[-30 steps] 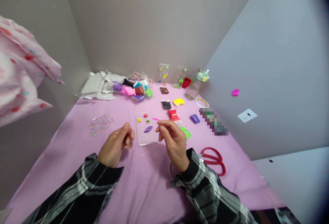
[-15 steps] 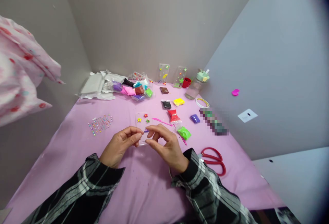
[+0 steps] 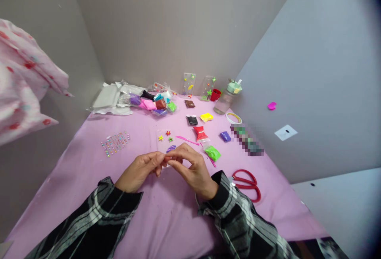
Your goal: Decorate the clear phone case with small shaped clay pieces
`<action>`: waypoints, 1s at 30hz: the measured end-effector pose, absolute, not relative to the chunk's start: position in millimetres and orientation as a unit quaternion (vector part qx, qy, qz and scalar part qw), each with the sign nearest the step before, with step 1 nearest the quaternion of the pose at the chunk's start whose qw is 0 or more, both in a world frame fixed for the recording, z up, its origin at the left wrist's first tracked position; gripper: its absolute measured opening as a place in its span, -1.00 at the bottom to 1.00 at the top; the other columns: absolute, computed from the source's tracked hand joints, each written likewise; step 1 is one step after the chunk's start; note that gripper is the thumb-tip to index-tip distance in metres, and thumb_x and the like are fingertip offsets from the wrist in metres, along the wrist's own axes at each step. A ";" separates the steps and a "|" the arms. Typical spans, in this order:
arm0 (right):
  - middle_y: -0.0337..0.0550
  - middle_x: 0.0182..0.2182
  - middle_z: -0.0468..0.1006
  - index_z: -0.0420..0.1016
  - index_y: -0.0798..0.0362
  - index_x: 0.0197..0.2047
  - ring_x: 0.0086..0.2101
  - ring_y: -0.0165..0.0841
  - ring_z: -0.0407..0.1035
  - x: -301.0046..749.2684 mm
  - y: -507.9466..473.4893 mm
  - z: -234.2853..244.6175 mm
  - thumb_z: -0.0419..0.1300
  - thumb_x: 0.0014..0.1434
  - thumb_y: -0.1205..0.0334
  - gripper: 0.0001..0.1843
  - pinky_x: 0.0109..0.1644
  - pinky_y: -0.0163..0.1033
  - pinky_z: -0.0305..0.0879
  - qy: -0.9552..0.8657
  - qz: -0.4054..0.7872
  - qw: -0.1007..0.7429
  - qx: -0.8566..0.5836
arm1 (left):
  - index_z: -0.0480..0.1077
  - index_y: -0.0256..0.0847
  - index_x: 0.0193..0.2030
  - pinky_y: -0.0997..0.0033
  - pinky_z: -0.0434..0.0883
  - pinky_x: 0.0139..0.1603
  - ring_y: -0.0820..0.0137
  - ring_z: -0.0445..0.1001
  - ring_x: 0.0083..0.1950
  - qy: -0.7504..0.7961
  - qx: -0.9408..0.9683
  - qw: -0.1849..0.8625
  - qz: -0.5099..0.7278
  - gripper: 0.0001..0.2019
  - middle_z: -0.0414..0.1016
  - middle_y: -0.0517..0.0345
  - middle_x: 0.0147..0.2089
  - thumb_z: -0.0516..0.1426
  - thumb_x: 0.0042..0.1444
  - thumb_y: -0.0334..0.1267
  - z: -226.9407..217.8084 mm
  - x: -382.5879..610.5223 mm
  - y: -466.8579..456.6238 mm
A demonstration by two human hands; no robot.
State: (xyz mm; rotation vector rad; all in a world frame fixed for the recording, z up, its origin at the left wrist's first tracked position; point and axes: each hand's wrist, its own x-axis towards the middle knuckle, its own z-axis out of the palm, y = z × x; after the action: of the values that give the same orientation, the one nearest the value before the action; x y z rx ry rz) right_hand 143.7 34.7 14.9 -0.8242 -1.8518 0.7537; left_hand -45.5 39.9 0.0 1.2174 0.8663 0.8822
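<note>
My left hand (image 3: pixel 145 170) and my right hand (image 3: pixel 193 168) meet fingertip to fingertip over the near end of a clear phone case (image 3: pixel 160 144). Both are closed in a pinch; whatever small thing lies between the fingers is hidden. Flat on the table, the case carries a yellow flower (image 3: pixel 161 138), a red flower (image 3: pixel 168 133) and a green flower (image 3: pixel 170 139). A purple striped oval (image 3: pixel 171 148) shows just beyond my fingertips. Past the case is a pink plastic knife (image 3: pixel 187 140). To the right of my right hand lies a bright green clay packet (image 3: pixel 212 153).
Red-handled scissors (image 3: pixel 247 185) rest by my right forearm. A gem sticker sheet (image 3: pixel 116 144) lies at left. Farther back are a red clay packet (image 3: pixel 200 133), a pile of bagged clay (image 3: pixel 154 103), a bottle (image 3: pixel 225 100) and two decorated cases (image 3: pixel 189 84) against the wall.
My right thumb and index finger have closed from an open gap and moved left to meet my left fingertips. More of the purple striped oval shows now.
</note>
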 end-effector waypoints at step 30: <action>-0.03 -0.01 0.54 0.54 -0.04 -0.02 0.02 -0.22 0.40 143.9 35.5 15.1 0.32 0.22 0.25 -0.75 0.13 -0.02 0.36 -0.807 0.254 0.437 -0.306 | 0.64 -0.20 -0.22 0.37 0.25 -0.32 0.37 0.30 -0.40 0.369 0.519 0.668 0.385 -0.70 0.40 0.18 -0.47 0.25 0.10 -0.02 -5.5 -42.1 37.7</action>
State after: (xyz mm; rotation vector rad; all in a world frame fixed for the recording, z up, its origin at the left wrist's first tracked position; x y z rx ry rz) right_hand 143.9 35.5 15.1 -0.7608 -2.0060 0.6321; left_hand -42.1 37.7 -5.5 1.1697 0.8312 0.8694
